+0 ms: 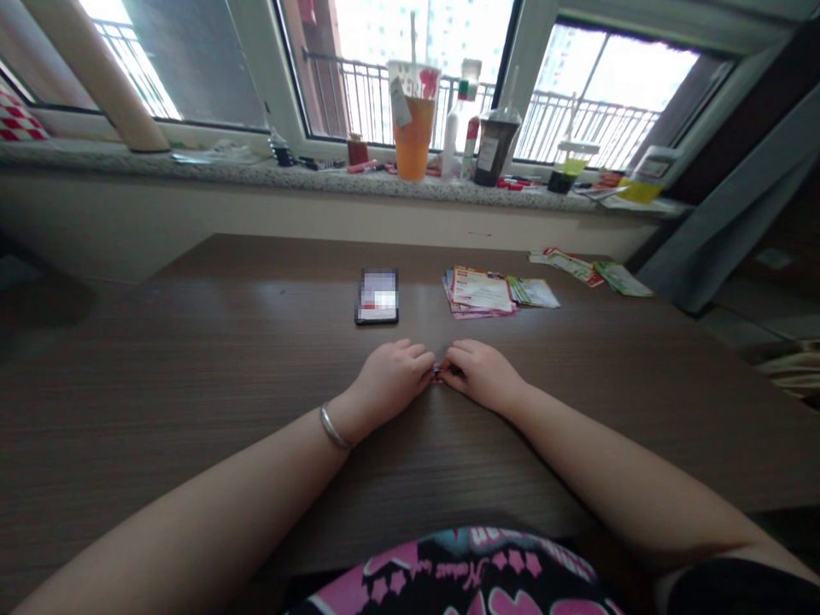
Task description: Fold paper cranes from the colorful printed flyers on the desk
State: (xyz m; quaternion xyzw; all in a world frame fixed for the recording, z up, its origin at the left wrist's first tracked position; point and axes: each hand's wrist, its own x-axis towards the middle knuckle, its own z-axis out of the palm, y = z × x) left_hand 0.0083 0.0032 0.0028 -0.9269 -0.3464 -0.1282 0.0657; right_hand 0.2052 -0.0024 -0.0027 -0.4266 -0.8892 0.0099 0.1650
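Note:
My left hand (398, 376), with a silver bangle (333, 427) on its wrist, rests low over the brown table with its fingers closed. Facing it, my right hand (482, 374) has its fingers bent in a pinch. The fingertips nearly meet around a tiny item (436, 372), mostly hidden by the fingers and too small to name. Just beyond my left hand lies a phone (377, 297) with a lit, blurred screen. Past my right hand is a stack of printed cards or packets (482, 290), with a greenish packet (535, 292) at its right side.
More printed packets (576, 268) lie near the table's (192, 359) back right edge. Behind it, the stone windowsill (307, 178) holds a tall cup of orange drink (413, 128), a dark cup (495, 147), bottles (456, 128) and pens. A grey curtain (736, 188) hangs at the right.

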